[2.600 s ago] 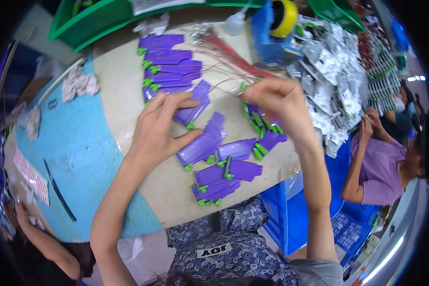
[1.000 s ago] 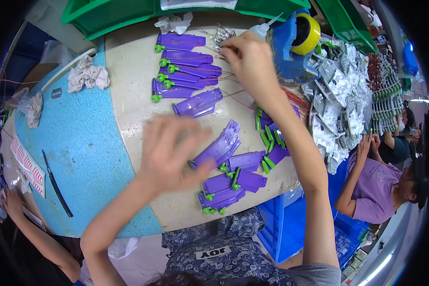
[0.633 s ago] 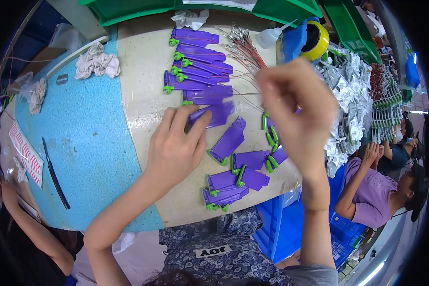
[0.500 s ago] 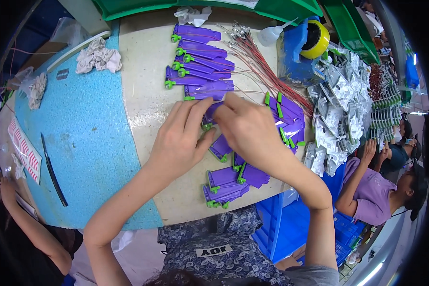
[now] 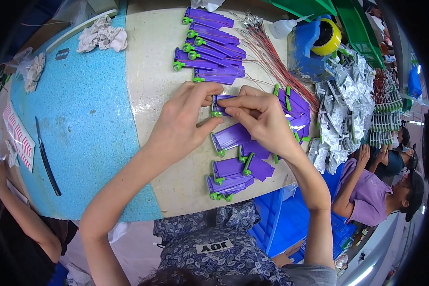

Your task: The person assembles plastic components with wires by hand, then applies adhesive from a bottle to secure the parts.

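Note:
Both hands meet over a purple plastic piece with a green end (image 5: 218,107). The fingertips of my left hand (image 5: 183,117) close on its green end, while my right hand (image 5: 267,117) pinches its purple body from the other side. Just below lie more purple pieces with green ends (image 5: 233,136), and a cluster (image 5: 231,181) sits near the table's front edge. Beyond my hands, a row of similar purple pieces (image 5: 219,52) has thin wires running from it. To the right of my right hand is a heap of purple pieces with green strips (image 5: 298,112).
Red wires (image 5: 274,59) lie bundled beside a blue tape dispenser (image 5: 305,43) with yellow tape. White-grey moulded parts (image 5: 343,105) pile up at right. A black-handled knife (image 5: 46,159) and crumpled cloth (image 5: 102,35) lie on the blue mat (image 5: 88,133). Co-workers sit on both sides.
The purple piece shows more plainly between my hands now. My right hand has turned and shifted right, its fingers pinching the piece. The whole view has shifted slightly.

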A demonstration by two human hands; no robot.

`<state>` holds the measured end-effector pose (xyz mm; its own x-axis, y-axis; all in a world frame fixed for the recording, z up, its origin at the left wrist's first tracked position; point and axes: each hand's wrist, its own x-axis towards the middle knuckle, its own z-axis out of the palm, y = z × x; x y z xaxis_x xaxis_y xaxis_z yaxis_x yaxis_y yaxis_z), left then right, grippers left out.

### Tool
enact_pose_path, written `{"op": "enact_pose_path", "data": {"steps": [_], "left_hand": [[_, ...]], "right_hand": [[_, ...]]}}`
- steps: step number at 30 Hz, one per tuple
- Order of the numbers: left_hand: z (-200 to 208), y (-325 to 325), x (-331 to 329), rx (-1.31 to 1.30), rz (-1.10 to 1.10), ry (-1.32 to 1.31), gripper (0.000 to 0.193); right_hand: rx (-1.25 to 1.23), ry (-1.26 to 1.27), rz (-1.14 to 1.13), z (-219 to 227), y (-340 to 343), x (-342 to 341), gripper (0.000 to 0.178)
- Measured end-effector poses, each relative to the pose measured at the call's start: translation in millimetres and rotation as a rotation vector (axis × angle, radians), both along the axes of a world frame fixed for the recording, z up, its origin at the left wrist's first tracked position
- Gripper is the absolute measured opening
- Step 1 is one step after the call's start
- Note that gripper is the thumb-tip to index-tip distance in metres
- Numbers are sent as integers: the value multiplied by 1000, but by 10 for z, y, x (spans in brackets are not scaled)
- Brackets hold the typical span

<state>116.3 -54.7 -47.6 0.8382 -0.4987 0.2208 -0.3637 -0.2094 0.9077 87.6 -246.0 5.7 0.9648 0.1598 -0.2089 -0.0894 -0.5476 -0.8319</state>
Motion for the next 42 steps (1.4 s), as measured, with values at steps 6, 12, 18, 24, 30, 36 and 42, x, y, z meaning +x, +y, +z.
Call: {"op": "enact_pose_path", "data": {"steps": [6, 12, 18, 24, 30, 36, 42], "left_hand": [[-46, 20, 28, 42, -34, -248, 35], [-12, 16, 24, 49, -40, -274, 31], [-13, -4, 0, 6, 9, -93, 36], [-7, -46, 1, 22, 34, -115, 40], [-50, -65, -49, -19, 13, -129, 41], [-8, -49, -54, 61, 45, -149, 37], [-23, -22, 79, 169, -70, -546, 26]], "right_hand": [[-6, -67, -28, -67, 35, -75, 16], [-37, -119, -69, -105, 71, -92, 13], [-265, -357, 68, -85, 141, -50, 8], [-122, -75, -30, 11, 107, 2, 9], [-243, -295, 97, -26, 125, -26, 7], [-169, -181, -134, -76, -57, 54, 10], [-366, -294, -192, -143, -95, 114, 10]]}}
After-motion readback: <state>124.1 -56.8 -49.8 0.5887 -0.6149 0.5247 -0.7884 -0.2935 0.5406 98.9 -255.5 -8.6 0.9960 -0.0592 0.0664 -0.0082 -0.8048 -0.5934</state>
